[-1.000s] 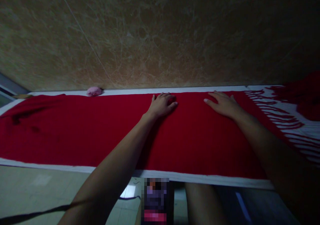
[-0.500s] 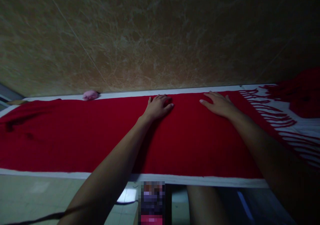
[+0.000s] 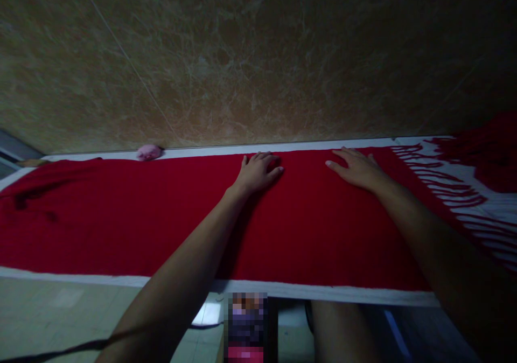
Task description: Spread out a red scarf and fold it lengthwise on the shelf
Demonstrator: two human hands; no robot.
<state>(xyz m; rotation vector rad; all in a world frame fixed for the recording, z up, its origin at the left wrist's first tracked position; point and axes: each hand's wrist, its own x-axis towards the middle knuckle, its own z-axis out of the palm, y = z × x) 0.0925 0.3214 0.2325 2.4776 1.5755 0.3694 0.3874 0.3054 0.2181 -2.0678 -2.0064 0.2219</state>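
A long red scarf [image 3: 121, 212] lies spread flat across a white table [image 3: 283, 288] that runs along a marbled wall. Its red fringe [image 3: 452, 190] fans out over the white top at the right end. My left hand [image 3: 256, 172] rests palm down on the scarf near its far edge, fingers loosely curled and apart. A little to the right, my right hand [image 3: 357, 166] lies flat on the cloth with the fingers stretched out. Neither hand holds anything.
A small pink object [image 3: 148, 151] sits at the back edge of the table by the wall [image 3: 258, 56]. More red cloth [image 3: 484, 153] is bunched at the far right. Below the table's near edge are a tiled floor [image 3: 48, 314], a dark cable and my leg.
Both hands have stayed on the scarf in nearly the same spots. The view has shifted slightly.
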